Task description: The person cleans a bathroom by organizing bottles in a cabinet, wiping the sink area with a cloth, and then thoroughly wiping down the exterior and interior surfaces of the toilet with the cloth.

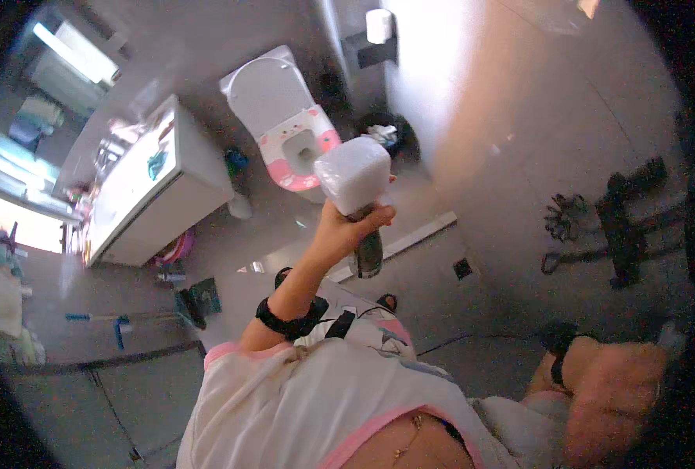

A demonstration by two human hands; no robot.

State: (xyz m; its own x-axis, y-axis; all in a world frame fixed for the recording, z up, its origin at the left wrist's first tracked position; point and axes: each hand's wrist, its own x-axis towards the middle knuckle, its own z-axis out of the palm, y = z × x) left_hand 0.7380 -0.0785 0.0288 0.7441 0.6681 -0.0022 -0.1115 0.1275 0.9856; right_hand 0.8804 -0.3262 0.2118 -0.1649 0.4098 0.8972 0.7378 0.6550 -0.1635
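My left hand (347, 232) is raised in front of me, closed round the narrow middle of a bottle-like object (354, 173) with a bulky, rounded white top. Its dark, see-through lower part shows below my fingers. I cannot make out what kind of thing it is. Beyond it stands a toilet (269, 94) with its lid up and a pink and white patterned seat. My right hand (617, 383) is at the lower right, blurred and close, with a black strap at the wrist. Its fingers do not show clearly.
A white washbasin cabinet (163, 207) with items on top stands at left. A dark bin (410, 144) sits beside the toilet, below a paper roll (378, 26). A low white ledge (422, 237) crosses the floor. Black fittings (627, 223) are on the right wall.
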